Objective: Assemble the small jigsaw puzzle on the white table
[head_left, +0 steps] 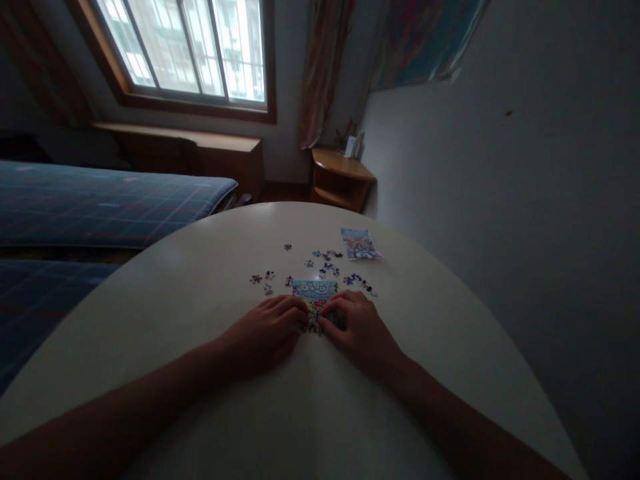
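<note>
A partly assembled jigsaw puzzle (316, 288) with a bright cartoon picture and large lettering lies flat on the white round table (240, 413). Over its left lower edge, my left hand (273, 330) is closed, fingers together and tips pressed on the puzzle. From the other side, my right hand (357, 327) pinches at the puzzle's lower part with thumb and forefinger. The small piece between those fingertips is mostly hidden. Loose puzzle pieces (329, 269) lie just beyond the puzzle, with more pieces (256, 279) to its left and a curved joined strip (359, 283) to its right.
A printed plastic packet (359, 244) rests at the table's far right. One single piece (287, 247) lies far back. Close to the table's left stands a bed with a blue plaid mattress (110, 203). A white wall (480, 200) runs along the right; a wooden corner shelf (340, 165) stands behind.
</note>
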`<move>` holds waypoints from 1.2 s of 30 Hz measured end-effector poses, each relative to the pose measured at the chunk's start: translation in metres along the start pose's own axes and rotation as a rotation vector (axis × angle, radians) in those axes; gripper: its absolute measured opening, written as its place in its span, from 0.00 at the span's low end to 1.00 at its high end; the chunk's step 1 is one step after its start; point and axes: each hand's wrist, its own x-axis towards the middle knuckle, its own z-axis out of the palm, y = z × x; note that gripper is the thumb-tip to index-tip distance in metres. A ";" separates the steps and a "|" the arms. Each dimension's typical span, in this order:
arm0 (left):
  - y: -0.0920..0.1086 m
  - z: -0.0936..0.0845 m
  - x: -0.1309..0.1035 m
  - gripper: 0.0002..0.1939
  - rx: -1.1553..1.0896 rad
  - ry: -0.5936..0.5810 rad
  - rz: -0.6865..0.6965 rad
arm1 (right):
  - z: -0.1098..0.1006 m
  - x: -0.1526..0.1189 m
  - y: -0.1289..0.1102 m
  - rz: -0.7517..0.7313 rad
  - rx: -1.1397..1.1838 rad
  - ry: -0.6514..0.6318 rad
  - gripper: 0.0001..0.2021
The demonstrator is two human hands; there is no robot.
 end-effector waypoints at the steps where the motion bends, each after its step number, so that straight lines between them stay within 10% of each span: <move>1: 0.000 0.000 0.000 0.12 -0.003 0.003 0.000 | 0.000 0.000 0.000 0.004 -0.005 0.008 0.03; 36: -0.003 0.003 -0.001 0.13 0.008 0.014 0.003 | -0.004 0.001 -0.004 0.089 -0.060 0.026 0.03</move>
